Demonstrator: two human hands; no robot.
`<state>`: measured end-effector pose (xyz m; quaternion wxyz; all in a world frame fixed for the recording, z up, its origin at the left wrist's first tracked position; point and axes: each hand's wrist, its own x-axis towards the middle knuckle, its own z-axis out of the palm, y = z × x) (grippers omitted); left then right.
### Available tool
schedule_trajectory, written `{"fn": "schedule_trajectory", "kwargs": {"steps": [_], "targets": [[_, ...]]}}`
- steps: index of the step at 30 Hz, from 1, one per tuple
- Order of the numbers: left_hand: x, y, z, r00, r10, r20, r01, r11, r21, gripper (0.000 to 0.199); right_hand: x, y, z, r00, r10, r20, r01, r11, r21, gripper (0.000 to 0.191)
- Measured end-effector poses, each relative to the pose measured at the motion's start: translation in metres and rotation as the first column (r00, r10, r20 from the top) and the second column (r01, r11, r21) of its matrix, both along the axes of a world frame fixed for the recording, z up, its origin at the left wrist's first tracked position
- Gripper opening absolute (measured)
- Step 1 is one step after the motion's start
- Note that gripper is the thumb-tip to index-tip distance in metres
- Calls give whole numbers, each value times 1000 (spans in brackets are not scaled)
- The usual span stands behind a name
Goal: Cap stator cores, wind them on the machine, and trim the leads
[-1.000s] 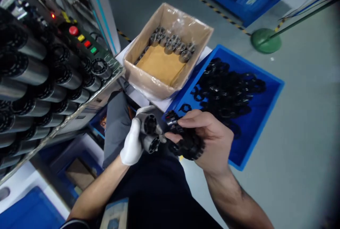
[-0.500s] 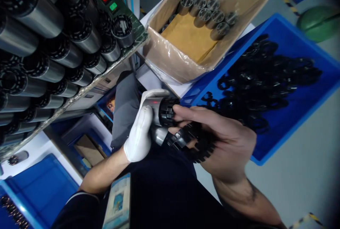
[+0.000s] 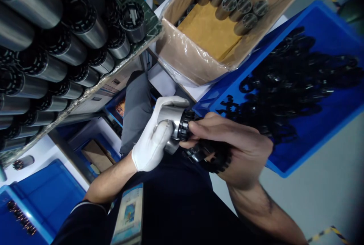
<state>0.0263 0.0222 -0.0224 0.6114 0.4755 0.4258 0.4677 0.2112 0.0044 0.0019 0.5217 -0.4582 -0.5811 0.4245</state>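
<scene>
My left hand [image 3: 153, 142], in a white glove, is wrapped round a silver metal cylinder [image 3: 172, 118]. A second metal cylinder [image 3: 171, 146] shows just below it, partly hidden by the glove. On the right end of the upper cylinder sits a black notched plastic ring [image 3: 186, 124]. My bare right hand [image 3: 236, 146] presses thumb and fingertips against that ring. Several more black plastic rings [image 3: 217, 157] are held in the curled palm and fingers of the same hand.
Metal cylinders with black rings [image 3: 42, 63] crowd the bench at left. Beyond my hands stands a plastic-lined cardboard box [image 3: 187, 53] holding metal cylinders and brown card. At right a blue bin [image 3: 287, 171] contains many black rings. Another blue bin [image 3: 54, 195] is at lower left.
The black ring now sits closer against the upper cylinder's end. Both hands appear slightly further right, and the camera view has shifted a little.
</scene>
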Motion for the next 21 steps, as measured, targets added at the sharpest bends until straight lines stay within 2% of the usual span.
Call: {"fn": "schedule_trajectory", "kwargs": {"steps": [3,5,8,11,14,17,21], "targets": [[6,6,4,987,-79,143,87,995,-52,63,0,1,7,992,-35,117,28,998,63,51],[12,8,3,983,-24,183,48,991,-125,67,4,2,12,979,-14,206,1,998,62,49],[16,6,-5,964,113,240,-51,967,-251,60,16,2,15,957,25,289,-9,998,-56,48],[16,2,-14,924,147,353,-14,936,-352,56,28,5,13,935,78,346,-21,986,-166,42],[16,1,-14,919,203,339,-46,906,-420,56,33,6,12,947,136,290,-73,973,-217,42],[21,4,-4,908,314,276,-156,867,-474,56,30,2,12,966,143,214,-92,968,-233,44],[29,10,12,897,416,147,-283,797,-533,66,15,-8,13,975,111,190,-83,985,-149,46]]}}
